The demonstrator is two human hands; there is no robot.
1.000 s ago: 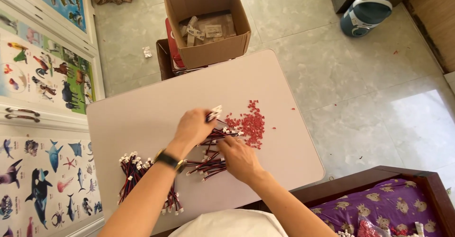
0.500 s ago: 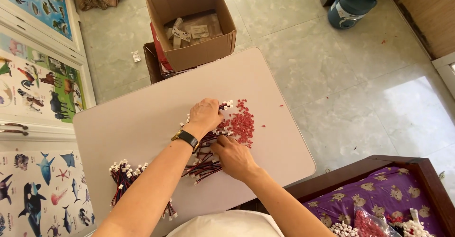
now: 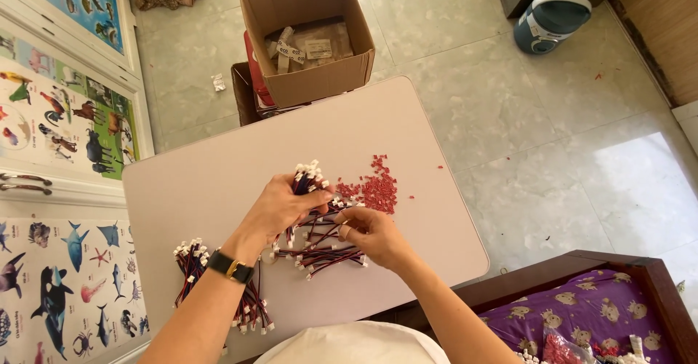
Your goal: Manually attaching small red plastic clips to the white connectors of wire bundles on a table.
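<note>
One cardboard box holds bagged parts.

Red and black wires with white plugs; red bits on a pale grey surface; brown cardboard box; purple patterned cloth.
</note>
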